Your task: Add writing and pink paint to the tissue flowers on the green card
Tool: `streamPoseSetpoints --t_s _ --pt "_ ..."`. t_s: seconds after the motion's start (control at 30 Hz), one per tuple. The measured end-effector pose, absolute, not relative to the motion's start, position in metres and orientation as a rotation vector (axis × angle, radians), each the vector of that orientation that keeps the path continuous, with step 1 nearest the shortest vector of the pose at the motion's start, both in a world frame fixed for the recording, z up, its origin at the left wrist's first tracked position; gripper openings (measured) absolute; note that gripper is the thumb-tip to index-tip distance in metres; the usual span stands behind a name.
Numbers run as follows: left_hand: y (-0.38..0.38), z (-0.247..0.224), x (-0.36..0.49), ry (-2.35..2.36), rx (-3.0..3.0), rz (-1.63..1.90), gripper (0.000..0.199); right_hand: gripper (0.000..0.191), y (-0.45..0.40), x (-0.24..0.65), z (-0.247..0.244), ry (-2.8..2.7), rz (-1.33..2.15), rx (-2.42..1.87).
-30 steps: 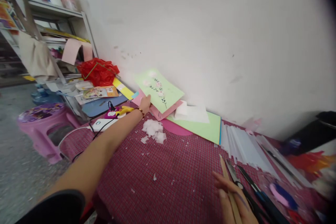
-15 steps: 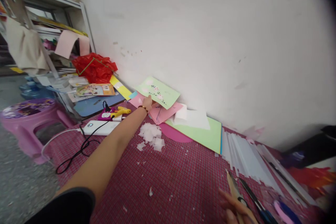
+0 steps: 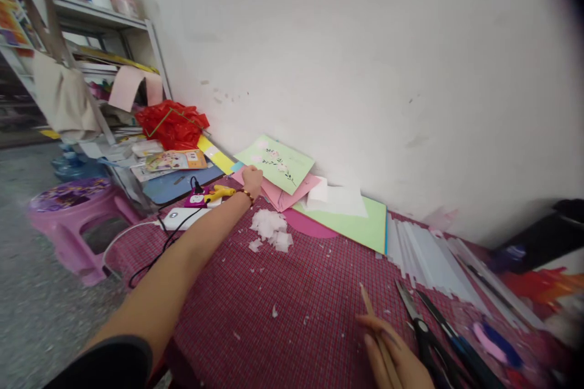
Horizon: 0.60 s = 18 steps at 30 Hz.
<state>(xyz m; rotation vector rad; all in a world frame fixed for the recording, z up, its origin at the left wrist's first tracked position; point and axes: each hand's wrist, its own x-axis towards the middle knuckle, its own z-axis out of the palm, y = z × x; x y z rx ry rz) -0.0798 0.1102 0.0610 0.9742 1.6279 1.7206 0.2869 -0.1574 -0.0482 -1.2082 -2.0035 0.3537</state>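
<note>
At the far left corner of the desk (image 3: 292, 310), against the wall, the left hand (image 3: 251, 180) reaches out with its fingers closed on the edge of the pink paper sheets (image 3: 286, 194), under a green card with a flower sprig (image 3: 275, 161). White paper scraps (image 3: 270, 228) lie just beside the wrist. Near the front edge, the right hand (image 3: 392, 358) grips a wooden stick (image 3: 375, 328), with black scissors (image 3: 422, 331) just to its right.

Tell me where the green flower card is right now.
In the head view, the green flower card lies far left of centre against the wall, atop pink sheets, just beyond the left hand.
</note>
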Motion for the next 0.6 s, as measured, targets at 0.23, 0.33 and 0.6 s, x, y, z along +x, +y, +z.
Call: streamPoseSetpoints --t_s 0.23,0.33,0.6 --pt "0.078 0.042 -0.012 1.421 1.996 1.097 0.01 0.026 -0.172 0.257 -0.022 -2.067 0.441 -1.387" --pt "0.063 0.027 0.024 1.179 2.299 0.822 0.024 0.027 -0.173 0.251 -0.011 -2.088 0.491 -1.453" --pt "0.069 0.009 0.104 0.928 2.688 0.485 0.007 0.025 -0.172 0.249 -0.006 -2.101 0.513 -1.507"
